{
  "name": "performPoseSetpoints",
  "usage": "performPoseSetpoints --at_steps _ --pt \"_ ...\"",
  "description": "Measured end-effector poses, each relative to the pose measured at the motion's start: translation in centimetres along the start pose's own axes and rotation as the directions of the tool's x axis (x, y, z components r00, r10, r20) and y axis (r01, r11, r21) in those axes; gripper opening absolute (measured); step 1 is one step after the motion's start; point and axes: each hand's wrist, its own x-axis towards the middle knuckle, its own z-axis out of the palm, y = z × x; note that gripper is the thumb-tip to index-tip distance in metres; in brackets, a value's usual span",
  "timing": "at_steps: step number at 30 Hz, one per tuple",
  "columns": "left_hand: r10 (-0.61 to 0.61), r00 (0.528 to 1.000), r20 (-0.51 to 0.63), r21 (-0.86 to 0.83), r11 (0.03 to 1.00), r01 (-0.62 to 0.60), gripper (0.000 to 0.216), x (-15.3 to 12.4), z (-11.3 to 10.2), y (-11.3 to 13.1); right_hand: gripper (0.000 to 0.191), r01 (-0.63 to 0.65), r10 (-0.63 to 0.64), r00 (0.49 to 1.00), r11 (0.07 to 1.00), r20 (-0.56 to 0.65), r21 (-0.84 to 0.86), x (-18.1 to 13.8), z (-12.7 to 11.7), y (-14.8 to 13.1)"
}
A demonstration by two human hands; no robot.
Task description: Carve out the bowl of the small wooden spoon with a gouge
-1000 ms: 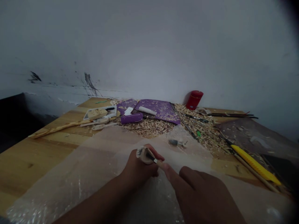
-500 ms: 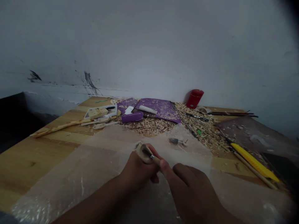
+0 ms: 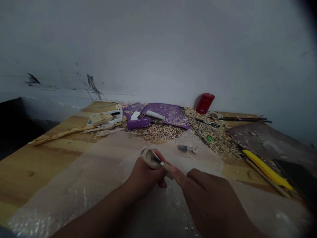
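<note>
My left hand (image 3: 146, 177) is closed around a pale wooden spoon (image 3: 146, 159), its hollowed bowl facing up. In my right hand (image 3: 208, 195) is a carving gouge (image 3: 166, 166) with a light wooden handle, a silver collar and a dark metal end. The gouge's dark end rests in the spoon's bowl, though its exact edge is hard to make out. Both hands are close together over a clear plastic sheet (image 3: 99, 172). A small grey-ended piece (image 3: 183, 148) lies on the sheet just beyond them.
Wood shavings (image 3: 158, 132) are heaped behind, beside a purple sheet (image 3: 170, 114) and a purple roll (image 3: 138, 123). At left are a white tray (image 3: 121, 116) and a long stick (image 3: 61, 135). A red canister (image 3: 205, 103) and yellow-handled tool (image 3: 266, 168) are at right.
My right hand has shifted slightly right, and the gouge's dark end has moved a little back toward me within the bowl. The whole view has shifted slightly.
</note>
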Motion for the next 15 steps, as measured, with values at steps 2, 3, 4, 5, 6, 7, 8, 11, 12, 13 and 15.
performPoseSetpoints --at_steps 2,3,4,5,6,7,8,11,12,13,15 --pt "0.003 1.000 0.002 0.025 1.000 -0.003 0.018 0.0 0.0 -0.3 0.043 0.004 -0.004 1.000 0.999 0.003 -0.050 0.0 -0.1 -0.3" --pt "0.004 1.000 0.002 0.047 0.999 -0.004 0.016 0.0 0.0 -0.5 0.042 0.007 -0.007 1.000 0.997 0.001 -0.081 0.0 -0.3 -0.4" --pt "0.006 1.000 -0.004 0.068 0.998 -0.006 0.015 0.0 0.0 -0.7 0.041 0.016 -0.016 1.000 0.994 -0.002 -0.109 0.1 -0.4 -0.6" --pt "0.011 1.000 -0.012 0.088 0.996 -0.010 0.014 0.0 0.1 -0.8 0.039 0.026 -0.027 1.000 0.991 -0.010 -0.134 0.1 -0.4 -0.8" --pt "0.016 1.000 -0.021 0.103 0.995 -0.014 0.014 0.0 0.1 -0.9 0.038 0.035 -0.039 0.999 0.988 -0.023 -0.153 0.1 -0.5 -1.0" --pt "0.017 0.999 -0.029 0.111 0.994 -0.014 0.014 0.0 0.1 -0.9 0.036 0.045 -0.052 0.998 0.985 -0.038 -0.164 0.1 -0.5 -1.1" --pt "0.015 0.999 -0.039 0.110 0.994 -0.010 0.014 -0.1 0.2 -0.9 0.036 0.051 -0.060 0.997 0.984 -0.052 -0.168 0.1 -0.5 -1.2" --pt "-0.004 0.999 -0.040 0.081 0.997 0.007 0.015 -0.3 0.5 -0.5 0.034 0.037 -0.049 0.996 0.988 -0.073 -0.151 0.0 0.0 -1.5" --pt "-0.008 0.999 -0.035 0.067 0.998 0.011 0.015 -0.4 0.5 -0.4 0.033 0.031 -0.043 0.996 0.989 -0.084 -0.145 0.0 0.2 -1.6" --pt "-0.010 0.999 -0.032 0.056 0.998 0.012 0.015 -0.5 0.6 -0.2 0.033 0.028 -0.042 0.994 0.990 -0.102 -0.141 0.1 0.4 -1.6" --pt "-0.008 1.000 -0.025 0.034 0.999 0.009 0.015 -0.6 0.6 0.1 0.032 0.016 -0.037 0.988 0.990 -0.152 -0.137 0.1 0.8 -1.7"
